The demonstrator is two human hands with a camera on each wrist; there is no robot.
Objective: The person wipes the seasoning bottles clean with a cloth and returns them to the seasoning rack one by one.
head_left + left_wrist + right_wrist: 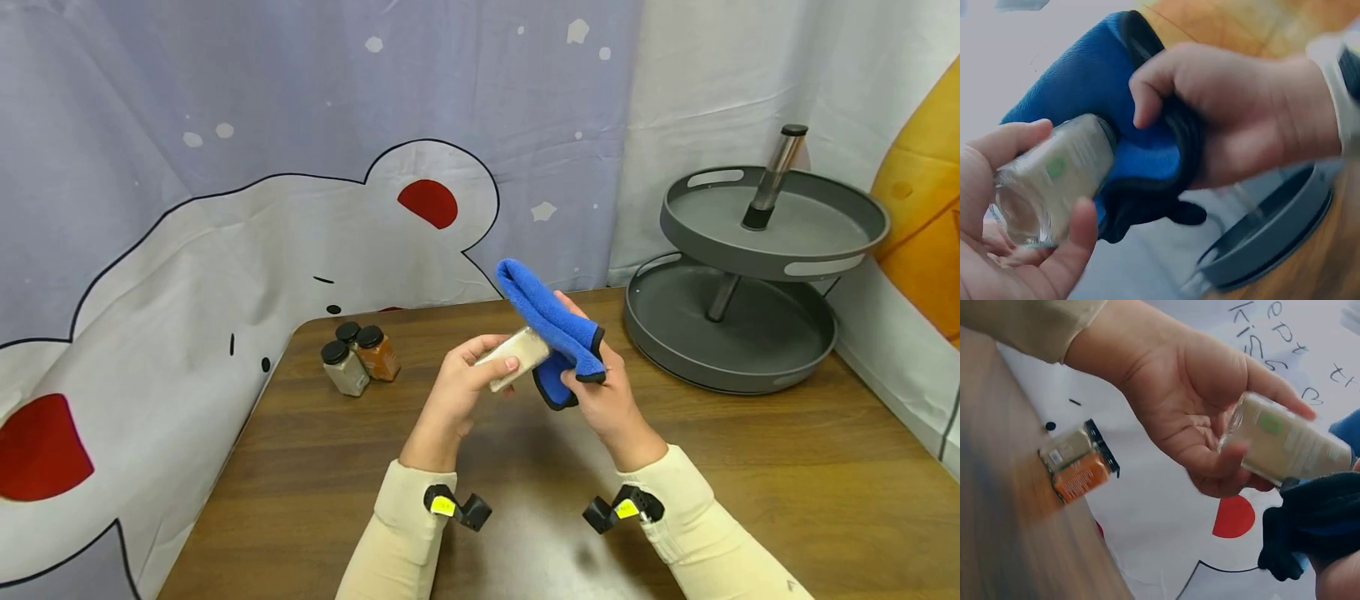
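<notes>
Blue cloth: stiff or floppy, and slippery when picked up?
The blue cloth is probably floppy: it bends and folds in the right hand. Likely not slippery, as its surface looks fuzzy.

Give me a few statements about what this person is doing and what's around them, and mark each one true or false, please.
1. The left hand holds a jar. True.

2. The cloth in the right hand is red. False: it is blue with a dark edge.

3. Three other jars with black lids stand on the table. True.

4. The grey tray stand has three tiers. False: it has two.

5. In the head view, the three other jars are left of the tray stand. True.

6. Both hands lie flat on the table. False: both are raised above it, holding things.
</notes>
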